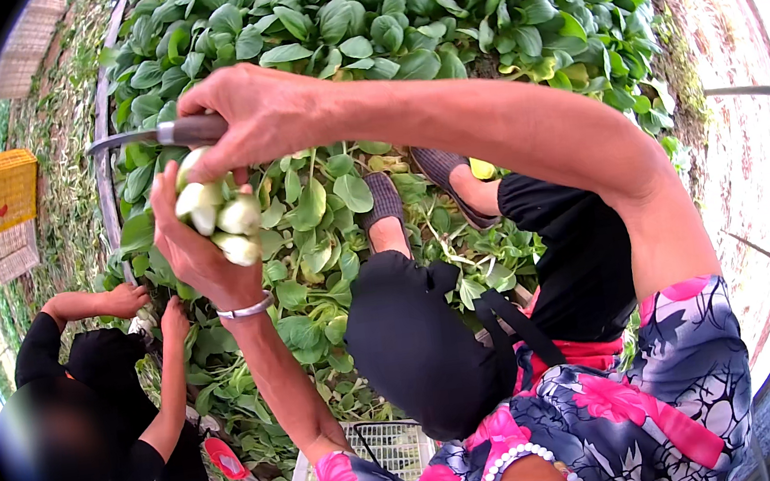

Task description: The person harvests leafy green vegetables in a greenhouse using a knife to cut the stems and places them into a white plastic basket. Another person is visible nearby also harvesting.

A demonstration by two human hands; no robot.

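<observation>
My left hand (199,262), with a bangle at its wrist, is closed around a bunch of bok choy (238,216). The pale cut stem bases face up toward me, while most of the bunch's leaves are hidden below the fingers. Just above, my right hand (264,115) grips the dark wooden handle of a small knife (198,129). Its narrow, slightly curved blade points left, away from the bunch. The right thumb and fingertips reach down to the bunch's upper edge and seem to touch one of the stem bases.
Dense bok choy (346,20) grows ahead; loose leaves (304,214) lie around my feet. At left, a co-worker (109,414) crouches with both hands low at the bed's board edge (101,116). A yellow crate (4,195), a red-and-white object (225,460) and a white crate (394,446) are nearby.
</observation>
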